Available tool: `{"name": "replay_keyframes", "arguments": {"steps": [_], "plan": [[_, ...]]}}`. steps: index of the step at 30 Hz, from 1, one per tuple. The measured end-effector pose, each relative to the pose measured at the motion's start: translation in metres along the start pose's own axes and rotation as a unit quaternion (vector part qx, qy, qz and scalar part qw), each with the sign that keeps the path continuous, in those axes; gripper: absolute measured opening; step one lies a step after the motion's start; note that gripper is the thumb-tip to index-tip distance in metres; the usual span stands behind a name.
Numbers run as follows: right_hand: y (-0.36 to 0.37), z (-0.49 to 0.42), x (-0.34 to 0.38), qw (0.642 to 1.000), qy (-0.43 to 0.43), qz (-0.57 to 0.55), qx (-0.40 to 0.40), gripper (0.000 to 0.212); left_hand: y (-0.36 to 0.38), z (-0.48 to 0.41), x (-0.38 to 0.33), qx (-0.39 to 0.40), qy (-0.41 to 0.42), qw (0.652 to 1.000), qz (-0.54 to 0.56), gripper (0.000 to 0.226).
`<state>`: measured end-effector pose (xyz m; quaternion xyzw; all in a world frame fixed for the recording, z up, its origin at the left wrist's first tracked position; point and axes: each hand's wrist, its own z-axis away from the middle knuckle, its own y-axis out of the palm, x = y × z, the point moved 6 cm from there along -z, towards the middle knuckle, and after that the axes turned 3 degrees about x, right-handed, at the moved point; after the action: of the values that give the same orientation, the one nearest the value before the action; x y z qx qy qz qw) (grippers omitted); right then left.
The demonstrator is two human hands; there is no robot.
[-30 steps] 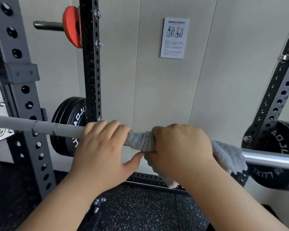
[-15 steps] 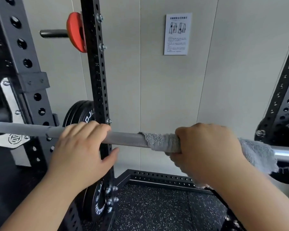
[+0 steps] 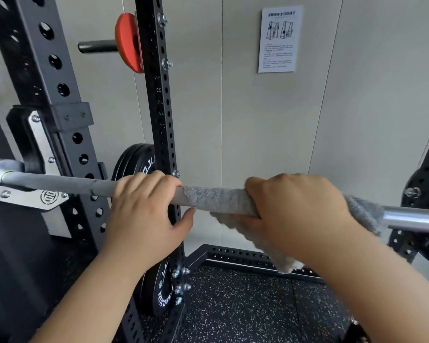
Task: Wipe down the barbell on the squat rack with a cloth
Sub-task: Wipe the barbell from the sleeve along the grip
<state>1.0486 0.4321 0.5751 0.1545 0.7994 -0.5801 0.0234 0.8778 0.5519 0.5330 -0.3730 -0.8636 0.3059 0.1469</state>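
Pale wall panels back a black perforated steel squat rack (image 3: pixel 159 120). Across it, left to right, lies the long grey steel barbell (image 3: pixel 60 183). Right hand (image 3: pixel 297 211) clenches a fluffy grey cloth (image 3: pixel 216 199) wrapped around the bar; left hand (image 3: pixel 146 214) grips bare shaft just beside it, knuckles up.

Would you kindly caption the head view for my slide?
Right hand wraps cloth around racked barbell; left hand steadies it.

Your view is evenly and brightly lit with soft, faint shadows. Glare streaks the bare barbell (image 3: pixel 414 219) at right of frame. Rack uprights (image 3: pixel 159 120) bow at the edges from wide-angle distortion. Detail is slightly soft throughout.
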Motion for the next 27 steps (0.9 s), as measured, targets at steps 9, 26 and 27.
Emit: {"name": "replay_keyframes", "arguments": {"steps": [9, 26, 27], "plan": [[0.003, -0.04, 0.06, 0.997, -0.01, 0.038, -0.063, 0.02, -0.002, -0.001, -0.003, 0.006, 0.001, 1.0, 0.006, 0.04], [0.004, -0.053, 0.074, 0.998, -0.001, 0.035, -0.056, 0.021, -0.007, -0.009, 0.064, -0.019, -0.015, 0.999, -0.033, 0.026], [0.005, -0.056, 0.081, 0.998, -0.009, 0.032, -0.058, 0.021, -0.006, -0.009, 0.066, -0.023, -0.018, 0.999, -0.035, 0.028]]}}
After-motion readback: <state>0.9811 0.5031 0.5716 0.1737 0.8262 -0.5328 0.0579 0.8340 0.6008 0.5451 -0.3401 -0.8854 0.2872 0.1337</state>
